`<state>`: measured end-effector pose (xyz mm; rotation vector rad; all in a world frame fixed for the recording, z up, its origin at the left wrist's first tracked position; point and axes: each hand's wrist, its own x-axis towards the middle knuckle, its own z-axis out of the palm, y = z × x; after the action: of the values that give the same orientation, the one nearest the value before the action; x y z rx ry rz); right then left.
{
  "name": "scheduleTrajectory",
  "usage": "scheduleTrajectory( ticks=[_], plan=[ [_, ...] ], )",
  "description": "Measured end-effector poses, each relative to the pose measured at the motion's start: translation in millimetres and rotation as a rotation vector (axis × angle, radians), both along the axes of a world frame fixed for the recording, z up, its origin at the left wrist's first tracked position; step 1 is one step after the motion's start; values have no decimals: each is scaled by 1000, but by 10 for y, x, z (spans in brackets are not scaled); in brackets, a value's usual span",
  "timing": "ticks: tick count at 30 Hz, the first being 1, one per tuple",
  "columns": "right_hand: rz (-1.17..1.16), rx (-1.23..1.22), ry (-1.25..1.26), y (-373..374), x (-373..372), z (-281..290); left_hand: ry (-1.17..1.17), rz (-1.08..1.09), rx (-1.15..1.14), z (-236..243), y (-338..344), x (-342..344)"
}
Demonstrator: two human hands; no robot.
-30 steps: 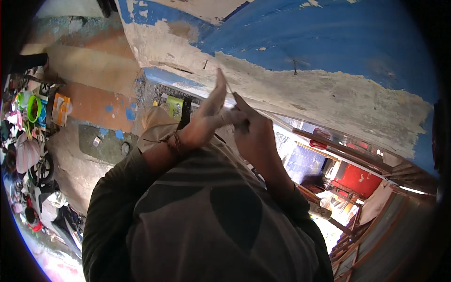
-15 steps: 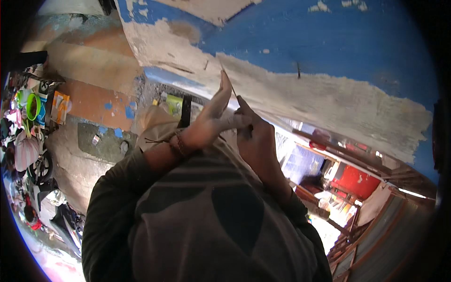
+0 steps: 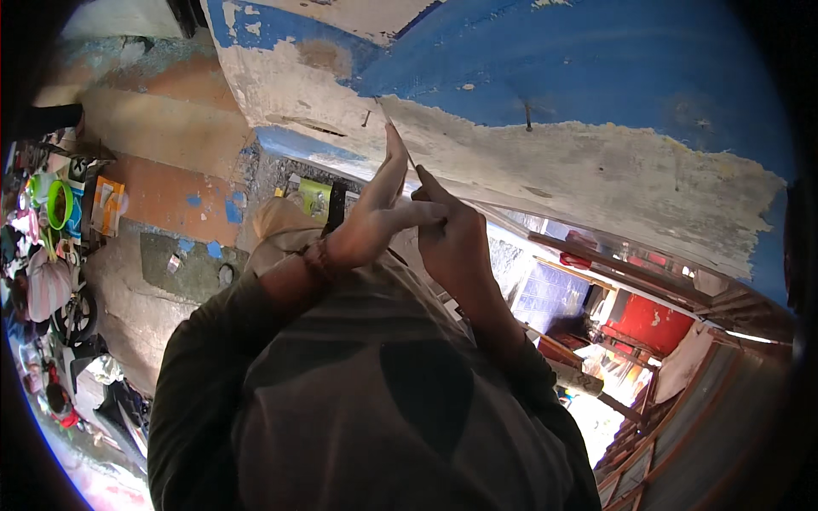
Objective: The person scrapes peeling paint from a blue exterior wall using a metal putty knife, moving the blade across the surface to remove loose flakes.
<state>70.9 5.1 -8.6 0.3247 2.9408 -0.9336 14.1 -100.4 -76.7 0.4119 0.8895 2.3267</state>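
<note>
My right hand (image 3: 456, 238) is closed round the lower end of a thin scraper (image 3: 411, 160), which I see almost edge-on. Its upper end meets the wall (image 3: 596, 166), close to the border between blue paint and bare pale plaster. My left hand (image 3: 379, 209) lies along the scraper with fingers stretched out and together, pressed flat against it. The left thumb reaches across to my right hand. The scraper's handle is hidden inside the right fist. Just left of the fingertips, a nail (image 3: 366, 117) sticks out of the bare plaster.
Another nail (image 3: 528, 117) juts from the wall farther right. Paint flakes (image 3: 234, 211) lie on the floor at left. A green bowl (image 3: 60, 204) and assorted goods stand at the far left. Wooden framing (image 3: 630, 285) and a red panel (image 3: 652, 328) are at right.
Both hands and the scraper have shifted slightly left along the wall, nearer the left nail. The grip looks the same, and the whole view has turned a little.
</note>
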Motion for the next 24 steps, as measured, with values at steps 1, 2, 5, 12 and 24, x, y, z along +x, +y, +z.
scheduleTrajectory(
  ticks=[1,2,5,12,24],
  plan=[
    [-6,-21,-13,7,16,13,4,-24,18,1,-18,9],
    [16,-22,0,-3,3,45,4,-19,18,-26,-19,29],
    [-15,-85,64,-11,57,53,81,22,15,-69,52,70],
    [22,15,-13,36,71,89,49,-41,64,63,-18,27],
    [7,47,-102,26,-143,-91,-30,-91,83,-29,2,-78]
  ],
)
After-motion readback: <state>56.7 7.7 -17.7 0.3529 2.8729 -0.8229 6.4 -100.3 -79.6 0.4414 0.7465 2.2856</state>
